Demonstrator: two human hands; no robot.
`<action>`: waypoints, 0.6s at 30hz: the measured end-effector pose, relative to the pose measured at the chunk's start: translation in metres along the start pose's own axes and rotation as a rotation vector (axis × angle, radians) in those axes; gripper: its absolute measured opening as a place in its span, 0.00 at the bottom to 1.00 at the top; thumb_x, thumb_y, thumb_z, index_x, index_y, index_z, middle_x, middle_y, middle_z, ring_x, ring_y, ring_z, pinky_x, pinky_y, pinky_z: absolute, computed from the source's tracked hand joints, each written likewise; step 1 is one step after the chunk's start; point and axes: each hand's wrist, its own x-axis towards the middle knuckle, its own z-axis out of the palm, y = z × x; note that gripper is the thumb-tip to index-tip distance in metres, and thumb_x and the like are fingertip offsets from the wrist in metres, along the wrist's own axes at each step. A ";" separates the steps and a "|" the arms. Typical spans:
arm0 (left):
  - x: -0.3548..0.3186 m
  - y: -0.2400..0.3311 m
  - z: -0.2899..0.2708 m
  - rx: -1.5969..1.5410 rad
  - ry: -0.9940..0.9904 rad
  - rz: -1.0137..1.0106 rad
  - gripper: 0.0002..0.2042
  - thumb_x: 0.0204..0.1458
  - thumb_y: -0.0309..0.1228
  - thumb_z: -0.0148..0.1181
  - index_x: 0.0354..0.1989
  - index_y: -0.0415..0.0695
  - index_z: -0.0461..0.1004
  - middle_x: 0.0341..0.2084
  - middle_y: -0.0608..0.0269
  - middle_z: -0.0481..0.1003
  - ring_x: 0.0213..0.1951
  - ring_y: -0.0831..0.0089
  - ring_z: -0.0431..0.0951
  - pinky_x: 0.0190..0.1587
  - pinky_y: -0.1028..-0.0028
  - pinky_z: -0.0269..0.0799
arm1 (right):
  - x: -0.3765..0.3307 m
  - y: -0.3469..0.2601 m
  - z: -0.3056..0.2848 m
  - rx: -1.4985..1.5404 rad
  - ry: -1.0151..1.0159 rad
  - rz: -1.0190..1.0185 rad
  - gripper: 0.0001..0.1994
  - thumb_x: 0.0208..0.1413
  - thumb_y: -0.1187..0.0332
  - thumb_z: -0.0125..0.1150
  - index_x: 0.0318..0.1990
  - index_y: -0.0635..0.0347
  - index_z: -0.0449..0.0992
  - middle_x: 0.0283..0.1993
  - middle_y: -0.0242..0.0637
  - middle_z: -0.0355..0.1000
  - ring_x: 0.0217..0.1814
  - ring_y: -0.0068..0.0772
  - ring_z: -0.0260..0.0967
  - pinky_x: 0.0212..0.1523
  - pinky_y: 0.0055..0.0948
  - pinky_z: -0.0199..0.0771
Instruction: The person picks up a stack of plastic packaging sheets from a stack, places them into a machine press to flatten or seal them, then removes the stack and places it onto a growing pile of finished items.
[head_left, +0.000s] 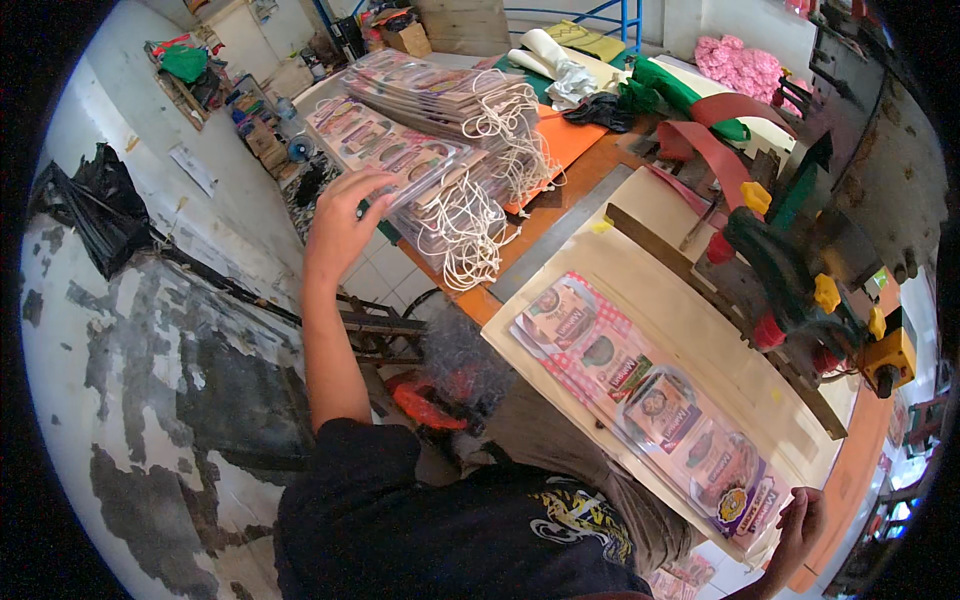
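My left hand point(343, 222) reaches to the near corner of a stack of printed, clear-plastic-covered panels point(385, 150) with white cords. Its thumb and fingers close on the edge of the top panel; the fingertips are partly hidden. Loops of white cord point(462, 225) hang from the stack's end. A second, taller pile of such panels point(430, 88) lies behind it. To the right, a few more printed panels point(645, 400) lie lengthwise on a cream board point(700, 330). My right hand point(803, 522) is beside their near right end, fingers loosely bent and apart, apparently holding nothing.
A machine with a long metal bar point(720, 315), yellow knobs point(826, 292) and a yellow switch box point(888, 362) stands over the board. Orange sheet point(565, 150), green and red material and a pink bundle point(738, 68) lie behind. A black bag point(100, 210) hangs at the left wall.
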 end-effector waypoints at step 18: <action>-0.005 -0.006 -0.024 0.247 -0.101 0.228 0.16 0.55 0.28 0.66 0.53 0.47 0.81 0.50 0.59 0.81 0.57 0.60 0.78 0.71 0.52 0.59 | 0.003 0.001 0.007 0.038 -0.006 -0.005 0.12 0.71 0.60 0.57 0.39 0.60 0.75 0.23 0.24 0.62 0.23 0.12 0.57 0.23 0.17 0.53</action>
